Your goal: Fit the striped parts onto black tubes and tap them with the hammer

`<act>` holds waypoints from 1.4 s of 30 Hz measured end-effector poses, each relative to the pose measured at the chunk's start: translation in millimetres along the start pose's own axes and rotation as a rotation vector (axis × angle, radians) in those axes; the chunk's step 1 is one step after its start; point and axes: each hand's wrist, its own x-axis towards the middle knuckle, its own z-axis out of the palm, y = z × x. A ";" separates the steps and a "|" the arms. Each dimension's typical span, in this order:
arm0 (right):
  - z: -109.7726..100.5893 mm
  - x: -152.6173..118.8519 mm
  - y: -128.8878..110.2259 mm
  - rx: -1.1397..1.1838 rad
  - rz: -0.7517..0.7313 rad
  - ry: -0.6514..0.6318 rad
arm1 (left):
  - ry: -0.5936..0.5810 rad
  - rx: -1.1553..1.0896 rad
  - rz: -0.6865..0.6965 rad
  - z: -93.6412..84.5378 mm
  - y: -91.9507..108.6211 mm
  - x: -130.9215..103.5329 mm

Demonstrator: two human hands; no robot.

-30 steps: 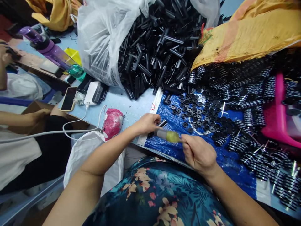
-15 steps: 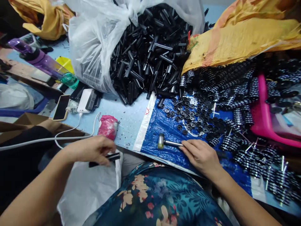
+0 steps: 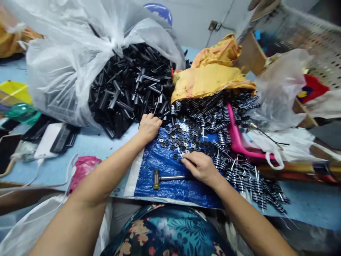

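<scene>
My left hand [image 3: 149, 128] reaches forward, its fingers curled at the edge of a heap of black plastic tubes [image 3: 119, 106]; whatever they grip is hidden. My right hand [image 3: 201, 169] is pinched low at the front of a spread of small round black discs [image 3: 186, 137], seemingly on one disc. A small hammer [image 3: 156, 179] with a metal and yellowish head lies on the blue plastic sheet [image 3: 170, 195], its handle end running close under my right hand.
A clear plastic bag [image 3: 64, 78] holds the tubes. Behind the discs are a yellow sack [image 3: 210, 80], black-and-white ribbed rollers [image 3: 213, 110] and a pink basket [image 3: 234, 135]. At left lie a white power bank [image 3: 49, 140], a phone [image 3: 7, 154] and a pink wrapped bundle [image 3: 84, 169].
My left hand has moved from near the lap, where it held black pieces, up to the tube heap. The right hand has let go of the hammer and moved to the discs. The view turned right.
</scene>
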 end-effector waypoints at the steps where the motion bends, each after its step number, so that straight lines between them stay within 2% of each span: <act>1: -8.4 3.7 10.7 -0.020 0.056 0.065 | 0.027 -0.020 0.005 0.2 -1.3 0.9; 4: -29.9 29.8 49.2 -0.090 0.234 0.258 | 0.104 -0.049 0.000 -8.5 7.7 -16.2; 6: -36.9 59.8 74.0 -0.182 0.378 0.321 | 0.130 -0.179 -0.071 -14.9 22.5 -36.6; 9: -35.1 107.2 98.3 -0.345 0.626 0.288 | 0.150 -0.655 -0.359 -19.3 45.5 -70.4; 12: -25.6 135.0 109.1 -0.414 0.723 0.209 | 0.142 -1.101 -0.665 -20.9 60.6 -97.9; 15: -20.8 140.0 117.0 -0.370 0.720 0.260 | 0.163 -1.406 -0.809 -21.7 66.4 -112.3; 18: -27.3 131.0 119.4 -0.262 0.703 0.338 | 0.142 -1.466 -0.803 -21.4 60.1 -115.1; 19: -30.6 125.0 116.3 -0.200 0.688 0.351 | 0.139 -1.400 -0.777 -21.5 54.9 -114.7; 21: -34.6 107.7 101.3 -0.041 0.638 0.357 | 0.136 -1.124 -0.690 -23.0 42.2 -113.3; 23: -30.3 84.3 74.5 0.114 0.589 0.326 | 0.144 -0.764 -0.583 -26.0 33.3 -112.4; 25: -16.0 59.1 39.3 0.193 0.553 0.262 | 0.184 -0.567 -0.484 -28.1 37.1 -111.6; 27: 4.4 38.0 2.0 0.326 0.467 0.229 | 0.224 -0.690 -0.429 -26.3 56.3 -109.5; 29: 23.4 25.0 -30.1 0.398 0.360 0.160 | 0.209 -1.027 -0.442 -19.9 83.3 -106.5; 32: 34.1 20.4 -53.8 0.341 0.157 0.048 | 0.210 -1.424 -0.633 -9.9 110.1 -105.5; 35: 21.2 28.0 -40.8 0.172 0.005 -0.016 | 0.182 -1.647 -0.826 -12.7 104.5 -112.0; 39: 0.4 55.0 11.5 -0.034 0.129 0.177 | 0.064 -1.761 -0.936 -29.1 83.8 -121.3; 42: -3.1 83.0 47.1 -0.312 0.158 0.117 | 0.041 -1.813 -0.939 -34.9 82.5 -122.1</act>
